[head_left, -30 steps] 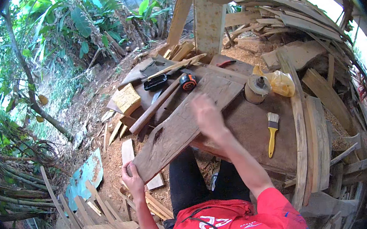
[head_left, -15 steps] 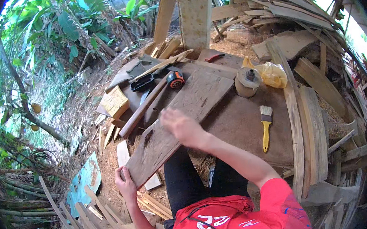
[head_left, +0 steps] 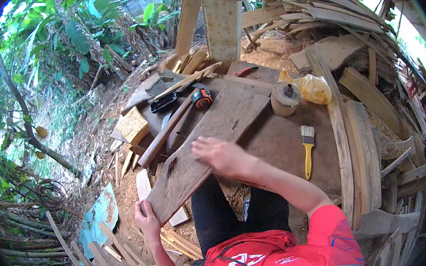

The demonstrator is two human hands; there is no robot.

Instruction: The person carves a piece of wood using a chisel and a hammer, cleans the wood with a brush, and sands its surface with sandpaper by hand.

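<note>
A weathered brown wooden board (head_left: 224, 117) slants across the worktable, its near left end jutting past the edge over my lap. My left hand (head_left: 147, 219) grips that end at the corner, thumb on top. My right hand (head_left: 223, 156) lies on the middle of the board, fingers stretched out and palm down. A black and orange tape measure (head_left: 201, 98) and a long wooden handle (head_left: 166, 131) lie just beyond the board. Right of it are a yellow-handled paintbrush (head_left: 308, 154) and a round canister with a dark knob (head_left: 286, 98).
A yellow plastic bag (head_left: 314, 89) sits behind the canister. Farther back are a red-handled tool (head_left: 246, 71) and a rusty upright post (head_left: 221, 29). A wood block (head_left: 132, 129) is at the left. Long planks (head_left: 363, 154) line the right side, and wood strips lie around my legs.
My right hand has slid slightly right and down along the board and is less blurred. My left hand keeps its grip on the corner. The whole view has shifted a little.
</note>
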